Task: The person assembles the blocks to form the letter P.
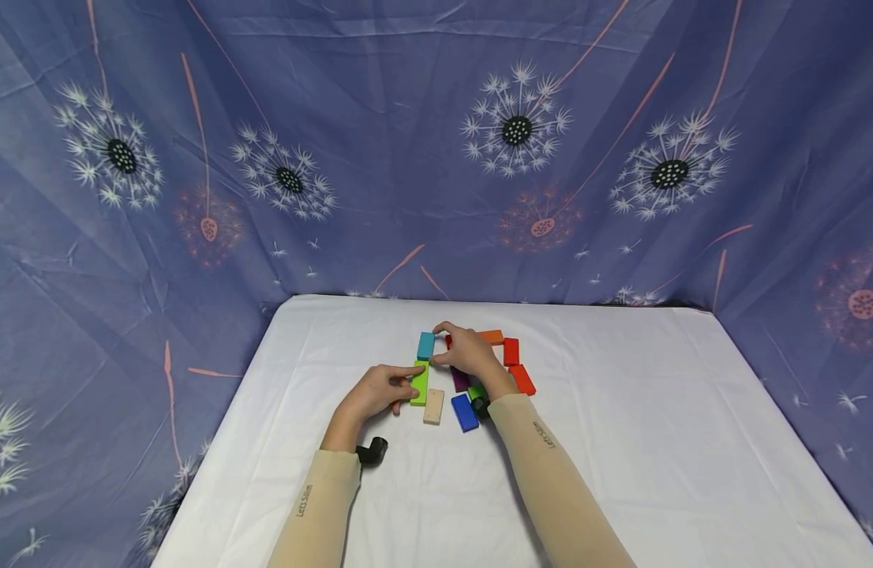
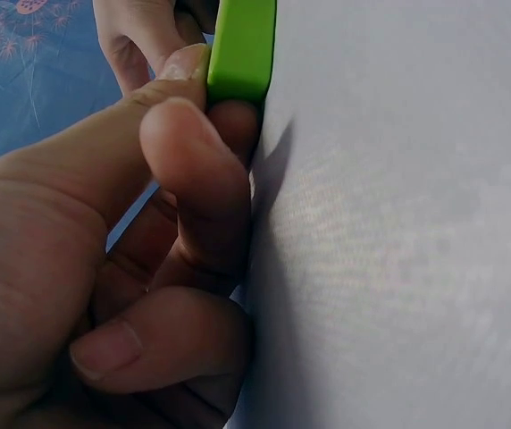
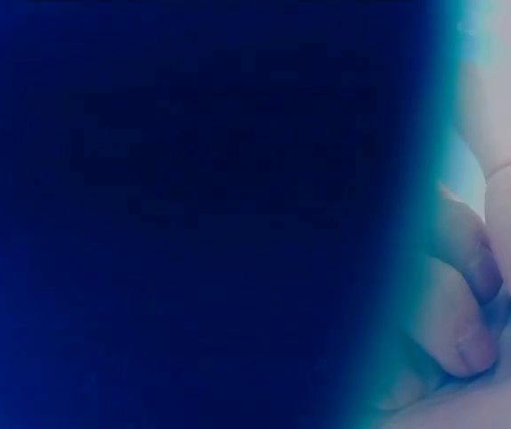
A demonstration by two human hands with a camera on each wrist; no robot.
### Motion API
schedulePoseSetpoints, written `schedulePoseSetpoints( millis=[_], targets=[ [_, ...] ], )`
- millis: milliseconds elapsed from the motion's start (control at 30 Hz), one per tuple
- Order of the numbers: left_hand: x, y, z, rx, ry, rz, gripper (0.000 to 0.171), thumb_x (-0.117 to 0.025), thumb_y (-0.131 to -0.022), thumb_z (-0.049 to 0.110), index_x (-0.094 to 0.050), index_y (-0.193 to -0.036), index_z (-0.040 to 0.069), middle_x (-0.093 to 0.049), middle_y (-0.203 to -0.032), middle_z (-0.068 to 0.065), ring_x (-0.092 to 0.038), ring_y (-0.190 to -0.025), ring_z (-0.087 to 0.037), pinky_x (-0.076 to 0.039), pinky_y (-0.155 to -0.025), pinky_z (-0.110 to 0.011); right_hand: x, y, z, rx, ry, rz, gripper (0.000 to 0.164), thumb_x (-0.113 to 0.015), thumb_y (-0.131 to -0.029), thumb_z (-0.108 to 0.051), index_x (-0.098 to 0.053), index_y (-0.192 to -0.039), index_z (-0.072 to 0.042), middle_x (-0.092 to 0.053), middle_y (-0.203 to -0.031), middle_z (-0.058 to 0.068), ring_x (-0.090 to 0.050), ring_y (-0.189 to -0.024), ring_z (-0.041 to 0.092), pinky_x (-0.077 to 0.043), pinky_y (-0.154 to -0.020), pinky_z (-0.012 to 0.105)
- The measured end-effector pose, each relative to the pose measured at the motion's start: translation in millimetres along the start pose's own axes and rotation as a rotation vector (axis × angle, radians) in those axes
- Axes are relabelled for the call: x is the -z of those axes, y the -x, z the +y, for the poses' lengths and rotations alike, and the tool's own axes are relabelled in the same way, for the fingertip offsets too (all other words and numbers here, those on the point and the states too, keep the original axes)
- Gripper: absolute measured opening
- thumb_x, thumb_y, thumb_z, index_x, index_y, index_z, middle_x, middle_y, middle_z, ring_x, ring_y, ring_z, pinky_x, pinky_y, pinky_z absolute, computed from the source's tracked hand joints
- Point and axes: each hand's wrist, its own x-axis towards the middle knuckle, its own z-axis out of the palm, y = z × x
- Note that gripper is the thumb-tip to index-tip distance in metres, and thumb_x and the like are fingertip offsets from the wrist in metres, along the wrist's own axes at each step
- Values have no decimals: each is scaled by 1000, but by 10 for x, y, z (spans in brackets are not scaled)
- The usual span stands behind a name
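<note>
My left hand (image 1: 376, 390) pinches a lime green block (image 1: 419, 384) lying on the white cloth. In the left wrist view, the thumb is on one side of this lime block (image 2: 243, 49), and the other fingers are curled below. Just beyond its far end lies a teal block (image 1: 425, 345). My right hand (image 1: 468, 352) spans the teal block's length, index fingertip at its far corner and thumb at its near corner. A dark blue blur covers most of the right wrist view, leaving some curled fingers (image 3: 461, 331) visible at the right.
A beige block (image 1: 433, 407) and a blue block (image 1: 465, 412) lie nearer me. Under and around the right forearm are a purple block (image 1: 460, 380), a green one (image 1: 475, 391), an orange one (image 1: 491, 337) and red blocks (image 1: 511, 352). A patterned purple curtain (image 1: 394, 158) hangs behind the table.
</note>
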Motion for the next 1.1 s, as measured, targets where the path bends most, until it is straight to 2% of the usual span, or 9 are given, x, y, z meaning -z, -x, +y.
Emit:
schedulePoseSetpoints(
  millis=[400, 767, 867, 933, 1000, 1100],
  targets=[
    [3, 26, 19, -18, -6, -8, 51, -79, -97, 24, -67, -146, 27, -70, -83, -1, -58, -49, -14, -49, -76, -32, -8, 1, -46, 4, 73, -26, 61, -84, -89, -45, -63, -144, -30, -73, -116, 6, -62, -95, 23, -56, -86, 40],
    [-5, 22, -10, -33, -2, -10, 51, -79, -97, 24, -67, -146, 26, -70, -84, -1, -59, -49, -13, -49, -74, -32, -7, 18, -49, -15, 73, -47, 62, -83, -90, -44, -62, -148, -32, -72, -133, 8, -64, -105, 26, -57, -94, 47],
    [-5, 23, -16, -44, 3, -10, 50, -79, -97, 23, -67, -146, 25, -70, -83, 0, -59, -49, -13, -50, -74, -32, 20, 45, -40, -15, 49, -41, 62, -83, -91, -43, -62, -149, -34, -72, -133, 9, -65, -107, 26, -57, -93, 47],
    [-4, 21, -21, -52, 5, -12, 50, -79, -96, 22, -68, -146, 25, -71, -81, 0, -59, -48, -13, -51, -73, -32, 49, 65, -24, -11, 25, -26, 62, -82, -92, -43, -61, -150, -35, -74, -126, 8, -65, -105, 26, -57, -87, 44],
    [-3, 18, -22, -54, 10, -14, 51, -79, -96, 22, -68, -145, 24, -71, -81, -1, -59, -48, -14, -51, -73, -32, 88, 82, -1, -8, -5, -14, 62, -81, -93, -44, -60, -150, -35, -75, -102, 5, -63, -91, 23, -54, -75, 39],
    [2, 14, -15, -50, 18, -16, 51, -79, -96, 21, -68, -145, 24, -71, -81, -1, -59, -48, -14, -51, -73, -33, 159, 108, 53, 6, -49, 10, 63, -81, -93, -43, -59, -152, -34, -59, -74, 1, -52, -71, 19, -43, -63, 32]
  ],
)
